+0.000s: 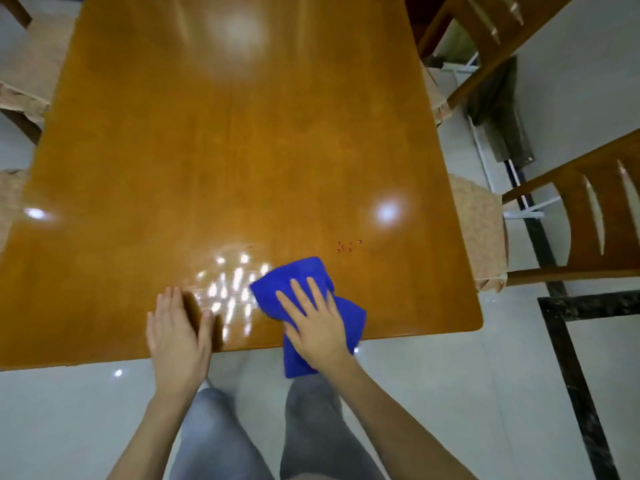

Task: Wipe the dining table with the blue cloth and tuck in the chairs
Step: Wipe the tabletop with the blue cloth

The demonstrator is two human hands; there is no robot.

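Blue cloth (301,273), fuzzy and bunched, sits at the near edge of the glossy wooden tabletop (242,150), with one corner hanging off. Right hand (315,323) grip: open, fingers straight and spread, palm pressing flat on the cloth, forearm coming in over the edge. Left hand (178,337) grip: open, fingers together, holding nothing, at the near edge and apart from the cloth; contact unclear. Red specks (346,247) lie just beyond the cloth. Near chair (595,216) and far chair (485,32) stand along the right side.
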